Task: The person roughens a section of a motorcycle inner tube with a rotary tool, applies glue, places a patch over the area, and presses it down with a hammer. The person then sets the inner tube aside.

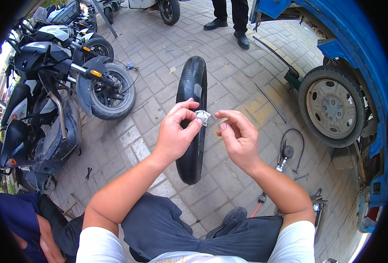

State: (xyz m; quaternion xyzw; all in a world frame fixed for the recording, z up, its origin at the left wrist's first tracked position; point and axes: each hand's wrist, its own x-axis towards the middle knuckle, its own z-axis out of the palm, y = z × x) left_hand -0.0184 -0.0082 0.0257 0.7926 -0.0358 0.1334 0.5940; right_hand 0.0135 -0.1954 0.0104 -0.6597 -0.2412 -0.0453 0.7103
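My left hand [178,130] pinches a small crumpled piece of silvery foil or film [202,116] between thumb and fingers. To its right is my right hand [238,138], its fingers curled and the thumb a little apart from the index fingertip. I see nothing plainly held there, though the curled fingers hide part of the palm. Beneath the hands, a smooth black rubber ring, apparently an inflated inner tube [190,164], stands on edge before me. A dull grey scuffed patch [198,90] shows on its upper part. My left hand overlaps the tube's middle.
Parked electric scooters [105,88] line the left. A blue vehicle [371,65] with a steel wheel [332,103] stands right. An air gauge with hose [287,153] and a thin rod [271,103] lie on the paving. One person [240,19] stands ahead; another [26,223] sits lower left.
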